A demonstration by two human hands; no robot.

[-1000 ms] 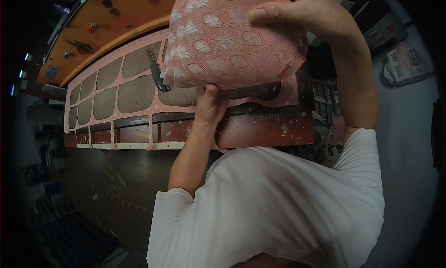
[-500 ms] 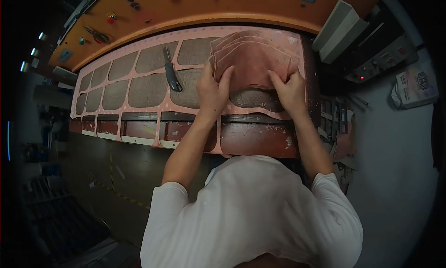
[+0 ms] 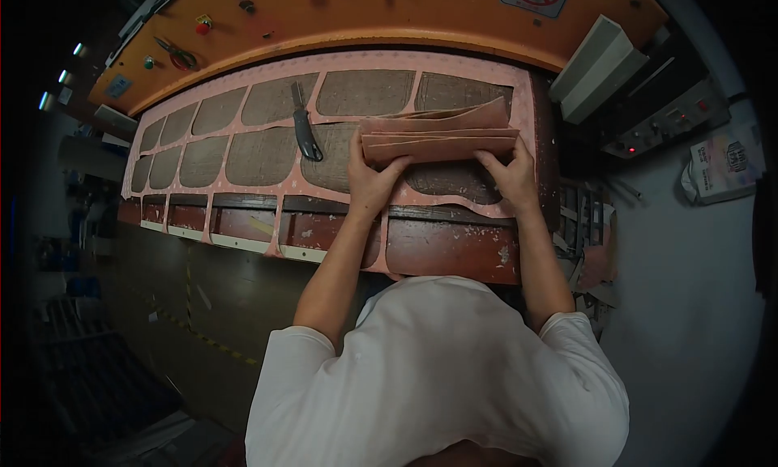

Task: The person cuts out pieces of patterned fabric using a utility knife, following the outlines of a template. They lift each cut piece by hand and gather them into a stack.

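Note:
A stack of several pink cut sheets (image 3: 442, 143) is held between my two hands above the right part of the worktable. My left hand (image 3: 371, 179) grips its left end, with the thumb on the near side. At the right end my right hand (image 3: 509, 175) is closed the same way. The layers stand on edge and fan apart slightly at the top. Beneath lies a pink sheet with cut-out openings (image 3: 523, 82), its brown backing board (image 3: 365, 93) showing through them. A knife with a dark handle (image 3: 305, 135) rests on it, left of my hands.
An orange machine beam (image 3: 365, 17) with buttons runs along the back. Scissors (image 3: 177, 55) hang on it. At the right stand a pale metal channel (image 3: 598, 70), a control box (image 3: 664, 131) with red lights, and a white package (image 3: 721, 163). Scraps (image 3: 598, 260) lie beyond the table's right end.
The stack has gone from bowed and tilted back to straighter and on edge, its top lower. More cut-out openings show behind it. Both hands still hold its ends.

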